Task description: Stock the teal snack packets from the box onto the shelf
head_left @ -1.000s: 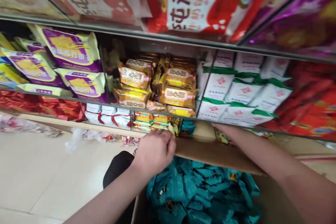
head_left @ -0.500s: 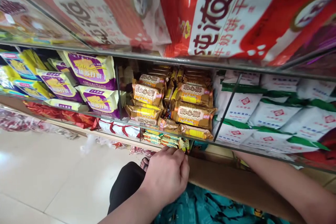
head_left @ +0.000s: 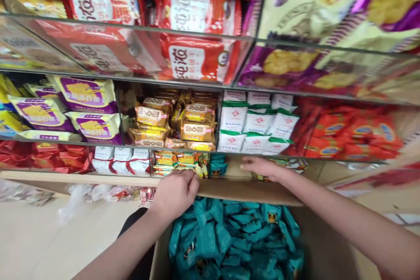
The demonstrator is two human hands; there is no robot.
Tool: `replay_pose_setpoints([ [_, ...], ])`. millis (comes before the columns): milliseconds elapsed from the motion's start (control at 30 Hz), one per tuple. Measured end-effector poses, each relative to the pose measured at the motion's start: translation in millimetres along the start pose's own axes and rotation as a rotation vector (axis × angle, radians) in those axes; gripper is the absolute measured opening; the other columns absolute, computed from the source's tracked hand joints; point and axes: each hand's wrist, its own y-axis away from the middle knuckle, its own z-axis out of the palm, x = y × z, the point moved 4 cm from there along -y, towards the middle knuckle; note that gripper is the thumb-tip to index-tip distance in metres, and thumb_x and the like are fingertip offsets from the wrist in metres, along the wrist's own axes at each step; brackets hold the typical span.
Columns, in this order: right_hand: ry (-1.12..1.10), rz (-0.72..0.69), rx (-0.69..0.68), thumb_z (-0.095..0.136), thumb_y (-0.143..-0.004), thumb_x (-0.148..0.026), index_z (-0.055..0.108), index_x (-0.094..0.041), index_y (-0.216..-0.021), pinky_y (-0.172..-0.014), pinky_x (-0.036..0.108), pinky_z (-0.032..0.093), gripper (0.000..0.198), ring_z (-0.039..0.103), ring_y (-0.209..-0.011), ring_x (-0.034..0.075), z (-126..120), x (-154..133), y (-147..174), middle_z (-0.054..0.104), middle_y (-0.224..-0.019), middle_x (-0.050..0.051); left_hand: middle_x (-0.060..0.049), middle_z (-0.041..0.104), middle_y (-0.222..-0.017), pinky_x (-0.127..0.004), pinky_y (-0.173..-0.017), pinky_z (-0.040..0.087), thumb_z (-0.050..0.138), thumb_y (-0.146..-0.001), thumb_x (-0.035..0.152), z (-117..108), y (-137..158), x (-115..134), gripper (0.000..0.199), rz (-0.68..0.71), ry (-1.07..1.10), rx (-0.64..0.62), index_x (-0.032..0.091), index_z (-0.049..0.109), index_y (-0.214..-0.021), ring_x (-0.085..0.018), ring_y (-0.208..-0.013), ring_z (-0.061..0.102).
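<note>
Left hand: got it curled at the far edge of the cardboard box, near the left corner; fingertips hidden, so can't tell if I'm pinching it.
Right hand: loosely open, fingers stretched left over the shelf compartment, toward its right edge.
Shelf packets: teal, at the compartment's left edge.
Box packets: teal heap, long axes every which way.
Vs half a second ago: right hand was hidden, now I see it; more heap showing too.

Crinkled plastic packets, matt cardboard box
</note>
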Motion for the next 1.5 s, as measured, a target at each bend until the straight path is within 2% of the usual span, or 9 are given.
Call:
replay_pose_setpoints([
  [233,0.118,-0.376,0.045,0.043,-0.083,-0.021,0.06,-0.024,-0.093,-0.079,0.029,0.047,0.021,0.058,-0.088,0.017,-14.3,36.0,159.2,0.063,-0.094,0.004,-0.003,0.065,-0.087,-0.026,-0.061,0.037,0.022,-0.084,0.04,-3.0,-2.7,4.9,0.037,-0.039,-0.054,-0.005,0.023,0.055,-0.081,-0.02,-0.081,0.059],
  [400,0.495,0.163,0.141,0.046,-0.077,-0.013,0.05,-0.005,-0.114,-0.093,0.033,0.038,0.037,0.046,-0.112,0.024,19.9,118.4,157.7,0.049,-0.12,0.019,-0.004,0.065,-0.086,-0.026,-0.057,0.037,0.023,-0.083,0.043,-4.6,-2.5,8.3,0.04,-0.121,-0.066,0.024,0.022,0.056,-0.079,-0.021,-0.081,0.059],
  [500,0.535,0.278,0.156,0.044,-0.077,-0.008,0.047,-0.001,-0.116,-0.088,0.033,0.041,0.039,0.053,-0.104,0.026,35.5,134.0,133.1,0.057,-0.109,0.022,-0.004,0.065,-0.087,-0.025,-0.059,0.039,0.021,-0.083,0.044,-6.0,0.9,11.0,0.041,-0.113,-0.081,0.038,0.022,0.056,-0.081,-0.02,-0.081,0.059],
  [833,0.527,0.346,0.232,0.032,-0.082,-0.008,0.055,-0.008,-0.097,-0.059,0.04,0.049,0.027,0.064,-0.074,0.03,17.7,116.7,143.5,0.066,-0.078,0.016,-0.006,0.062,-0.095,-0.029,-0.077,0.041,0.031,-0.084,0.037,-11.3,9.8,4.3,0.029,0.069,0.053,0.213,0.021,0.053,-0.093,-0.021,-0.091,0.056],
  [1000,-0.177,-0.019,0.201,0.042,-0.083,-0.029,0.052,-0.016,-0.103,-0.075,0.032,0.048,0.026,0.061,-0.086,0.021,-4.2,65.3,177.1,0.064,-0.095,0.009,-0.008,0.054,-0.109,-0.031,-0.09,0.036,0.042,-0.081,0.025,-11.8,38.8,68.6,0.033,0.394,0.423,0.274,0.021,0.045,-0.113,-0.018,-0.102,0.047],
  [1067,-0.491,-0.111,0.057,0.049,-0.08,-0.031,0.055,-0.018,-0.096,-0.073,0.028,0.048,0.022,0.06,-0.083,0.018,0.7,42.9,183.0,0.065,-0.09,0.004,-0.008,0.054,-0.104,-0.027,-0.079,0.042,0.039,-0.083,0.03,2.5,44.7,102.3,0.036,0.361,0.629,0.038,0.02,0.041,-0.117,-0.016,-0.089,0.051],
  [1167,-0.732,-0.115,0.061,0.057,-0.074,-0.034,0.055,-0.018,-0.09,-0.065,0.025,0.046,0.023,0.058,-0.074,0.016,14.2,24.0,182.3,0.062,-0.08,0.002,-0.001,0.051,-0.068,-0.022,-0.061,0.04,0.034,-0.083,0.04,26.5,48.0,135.9,0.031,0.26,0.849,-0.178,0.017,0.053,-0.073,-0.011,-0.064,0.047],
  [1300,-0.706,0.034,0.399,0.049,-0.078,-0.042,0.049,-0.018,-0.072,-0.051,0.022,0.037,0.024,0.045,-0.055,0.011,32.8,26.1,177.8,0.047,-0.059,-0.003,0.004,0.028,-0.056,-0.02,-0.052,0.031,0.037,-0.081,0.045,46.1,49.5,133.9,0.038,0.004,1.016,-0.049,0.018,0.031,-0.054,-0.008,-0.054,0.031],
  [1500,-0.541,0.096,0.603,0.042,-0.081,-0.043,0.043,-0.02,-0.064,-0.053,0.023,0.034,0.03,0.042,-0.054,0.012,47.3,28.4,178.6,0.044,-0.056,-0.003,0.004,0.03,-0.057,-0.02,-0.052,0.03,0.035,-0.082,0.045,56.4,60.9,122.2,0.037,-0.082,1.035,-0.023,0.018,0.032,-0.057,-0.009,-0.055,0.029],
])
